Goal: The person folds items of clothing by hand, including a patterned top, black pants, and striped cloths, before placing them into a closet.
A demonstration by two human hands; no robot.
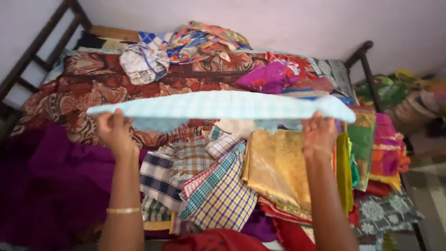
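Left hand fingers (108,122): closed on the left end of the light blue checked cloth (218,104), pinching its edge from below.
Right hand fingers (316,124): closed on the right end of the same cloth, near its far corner.
Left hand (114,132): raised above the bed (93,83), a thin gold bangle (123,210) on the forearm.
Right hand (319,135): raised at about the same height, well apart from the left.
Light blue checked cloth: stretched flat between both hands in the air over the bed, seen nearly edge-on as a long narrow band; it looks already doubled lengthwise, though I cannot tell how many layers.
Done so far, as I judge: a stack of folded checked cloths (204,181) lies just below the hands, and a pile of folded gold and bright fabrics (278,172) just beside it to the right.
Left to do, as I judge: the held cloth is not yet laid down; crumpled clothes (186,44) lie loose at the far end of the bed, and a purple fabric (46,186) spreads at the left.
Beyond the bed: bags and bundles (399,97) sit on the floor by the wall, blurred.
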